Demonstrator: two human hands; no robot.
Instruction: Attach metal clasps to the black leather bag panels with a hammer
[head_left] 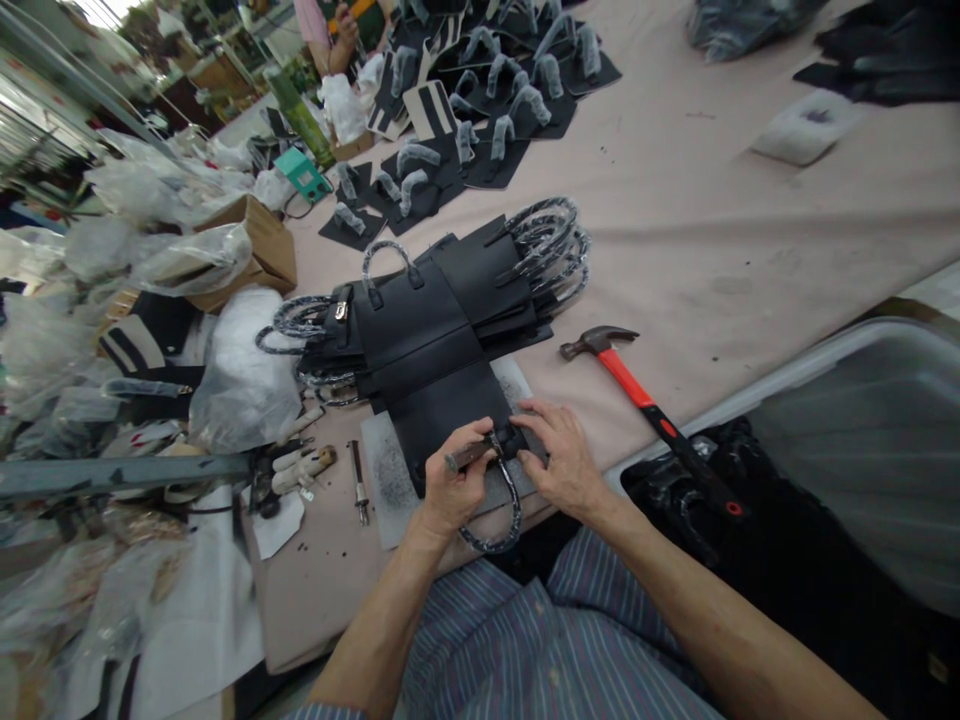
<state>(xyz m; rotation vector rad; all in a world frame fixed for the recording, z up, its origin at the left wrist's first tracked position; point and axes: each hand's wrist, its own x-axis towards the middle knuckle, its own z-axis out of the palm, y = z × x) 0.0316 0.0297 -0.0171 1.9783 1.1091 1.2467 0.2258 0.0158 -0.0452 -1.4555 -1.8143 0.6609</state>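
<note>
Near the desk's (675,240) front edge, the left hand (453,480) grasps a brown-handled tool (466,456) above the black panel (459,415); the right hand (561,458) touches it, whether gripping I cannot tell.

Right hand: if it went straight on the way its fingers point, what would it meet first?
For the right hand, most likely the black handle tab directly ahead, then the left hand just past it; exact depth is unclear.

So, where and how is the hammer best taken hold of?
Probably by the black end of its handle, the right hand coming from above: the hammer lies with its head pointing away, while the handle slants back toward the person, its end apparently over the bin.
</note>
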